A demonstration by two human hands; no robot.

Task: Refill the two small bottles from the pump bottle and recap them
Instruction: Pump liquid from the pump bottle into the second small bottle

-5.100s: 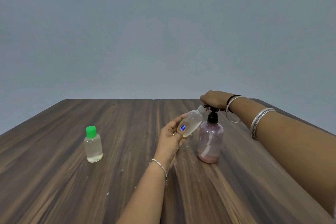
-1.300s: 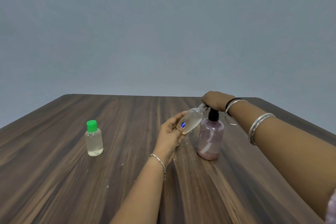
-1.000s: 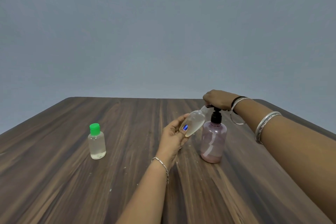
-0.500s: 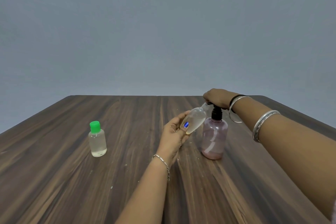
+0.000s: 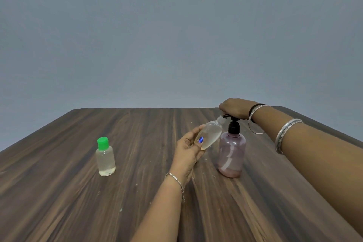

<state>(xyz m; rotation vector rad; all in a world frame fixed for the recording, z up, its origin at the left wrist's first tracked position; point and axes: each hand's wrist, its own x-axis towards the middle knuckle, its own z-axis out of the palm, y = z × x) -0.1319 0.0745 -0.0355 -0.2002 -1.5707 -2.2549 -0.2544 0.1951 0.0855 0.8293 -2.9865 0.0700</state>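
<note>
A: Status: we hold the open small bottle (image 5: 209, 136) tilted in the left hand (image 5: 188, 149), thumb and fingers wrapped round its body, neck up against the spout of the pump bottle (image 5: 232, 151). The right hand (image 5: 234, 108) lies on the pump head, fingers curled over it, pressing down.

B: And the second bottle?

A: The capped bottle (image 5: 105, 158) with the green cap (image 5: 102, 143) stands upright on the worktop (image 5: 59, 192), well to the left, looks filled. So we judge we're on bottle two.

B: Pump level?

A: Low. Only a pink layer at the bottom; the dip tube reaches into it. We expect air in some strokes, so full, slow presses, and let the head rise fully between them.

B: Alignment?

A: Whether the spout sits inside the neck we can't tell, since the right hand covers it. We keep the neck touching the spout and the small bottle tilted so liquid runs down its wall.

B: Risk?

A: The pump bottle is light, so it may tip under an off-centre press. We push straight down. No loose cap is visible for the bottle in hand.
</note>
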